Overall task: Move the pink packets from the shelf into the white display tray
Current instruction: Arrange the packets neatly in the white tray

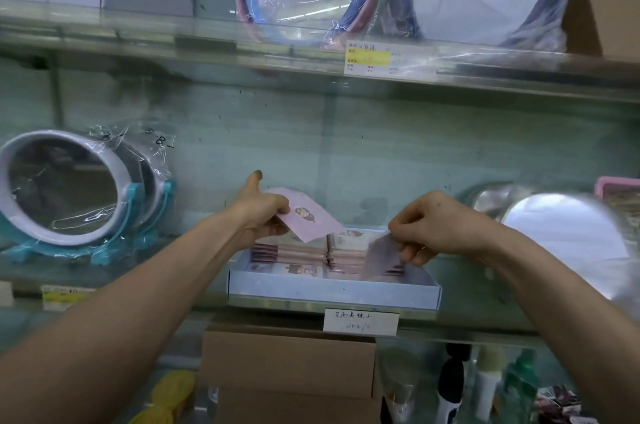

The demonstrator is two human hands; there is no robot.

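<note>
Over white tray (332, 292): left hand (259, 213) grips pink packet (309, 217); right hand (433, 227) pinches blurred packet (381, 254).

A pink packet (304, 216), pale and plain, carries one small cartoon figure with dark brown hair. A blurred packet (381, 250) looks grey-mauve. The stacked packets (291, 250) show pink and maroon edges inside the white display tray (332, 288), which is tinted faintly blue. A round mirror (62, 188) has a lilac-white rim on a turquoise stand. The cardboard box (287, 358) is brown.
</note>
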